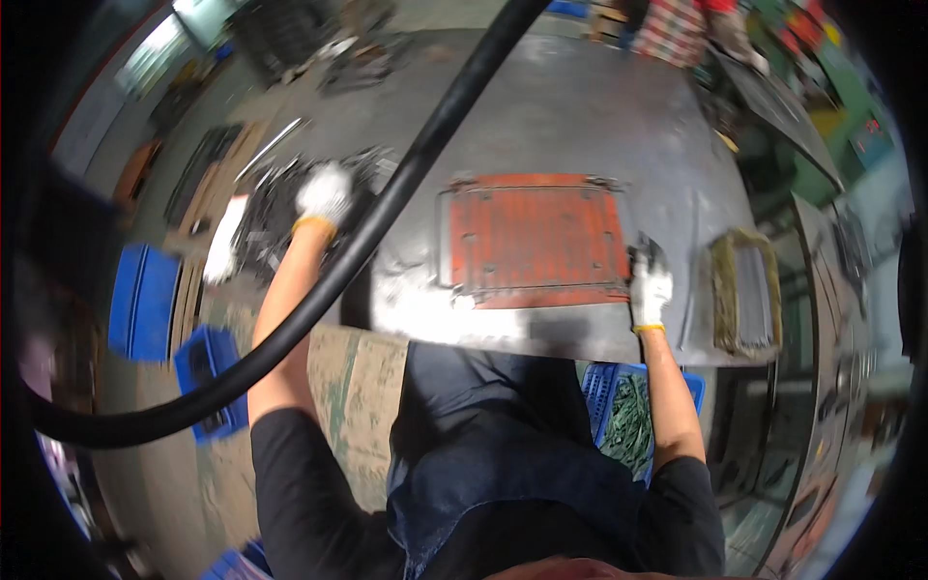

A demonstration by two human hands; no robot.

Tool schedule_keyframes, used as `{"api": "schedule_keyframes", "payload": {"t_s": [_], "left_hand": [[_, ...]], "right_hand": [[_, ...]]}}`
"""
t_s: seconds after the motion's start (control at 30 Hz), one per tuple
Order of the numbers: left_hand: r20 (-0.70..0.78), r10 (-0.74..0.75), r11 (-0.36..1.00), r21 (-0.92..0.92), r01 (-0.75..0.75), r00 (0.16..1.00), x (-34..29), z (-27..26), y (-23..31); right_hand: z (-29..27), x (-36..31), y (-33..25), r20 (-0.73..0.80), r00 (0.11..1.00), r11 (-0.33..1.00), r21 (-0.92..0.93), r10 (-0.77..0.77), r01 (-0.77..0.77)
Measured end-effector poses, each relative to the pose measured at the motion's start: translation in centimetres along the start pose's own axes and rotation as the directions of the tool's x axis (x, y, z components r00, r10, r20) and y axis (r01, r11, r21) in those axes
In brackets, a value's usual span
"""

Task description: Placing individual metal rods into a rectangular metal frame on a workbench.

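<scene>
My left hand [326,191], in a white glove with a yellow cuff, is over a heap of dark, thin strips [266,217] at the left of the metal-topped table. Motion smears its fingers, so any grip is hidden. Right of centre lies a flat rectangular orange-red plate [536,242] with grooves across it and dark strips along its borders. My right hand [651,285], gloved alike with dark fingertips, rests beside the plate's right edge. Its fingers look stretched out and apart, with nothing clearly held.
A thick black hose [387,208] crosses the view diagonally. A fuzzy-edged rectangular block [744,293] stands on the table [541,97] at right. Blue bins [145,302] are at left; a blue crate [601,396] with green material sits below the table edge. Another person in checked cloth [670,34] is beyond.
</scene>
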State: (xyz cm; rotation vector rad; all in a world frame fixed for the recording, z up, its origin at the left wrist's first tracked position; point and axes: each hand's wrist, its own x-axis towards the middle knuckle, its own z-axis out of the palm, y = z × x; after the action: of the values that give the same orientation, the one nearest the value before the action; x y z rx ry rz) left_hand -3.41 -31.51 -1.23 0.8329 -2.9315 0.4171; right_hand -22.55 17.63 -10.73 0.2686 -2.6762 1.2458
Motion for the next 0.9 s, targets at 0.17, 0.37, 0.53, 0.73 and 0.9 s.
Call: {"api": "schedule_keyframes", "payload": {"t_s": [0.17,0.37,0.53,0.73,0.9], "left_hand": [[0.112,0.069,0.996,0.046,-0.074,0.991,-1.0,0.9,1.8],[-0.611,0.386,0.887,0.452,-0.096,0.691,0.7,8.9,-0.7],[-0.316,0.277,0.944,0.265,-0.196,0.908,2.1,3.3,-1.0],[-0.285,0.146,0.979,0.181,-0.096,0.947,2.0,-7.0,4.2],[-0.414,0.103,0.61,-0.691,-0.387,0.904,-1.3,-9.1,9.1]], "right_hand": [[3.5,-0.1,5.7,0.192,0.891,0.672,-0.596,-0.413,0.44],[3.2,-0.7,3.6,0.076,0.962,0.92,-0.28,-0.262,0.273],[2.8,-0.7,2.5,0.167,0.981,0.961,-0.242,-0.096,0.135],[2.9,-1.2,3.0,0.068,0.995,0.993,-0.096,-0.069,0.075],[-7.4,2.9,-5.4,0.598,0.797,0.983,-0.081,-0.085,0.166]]}}
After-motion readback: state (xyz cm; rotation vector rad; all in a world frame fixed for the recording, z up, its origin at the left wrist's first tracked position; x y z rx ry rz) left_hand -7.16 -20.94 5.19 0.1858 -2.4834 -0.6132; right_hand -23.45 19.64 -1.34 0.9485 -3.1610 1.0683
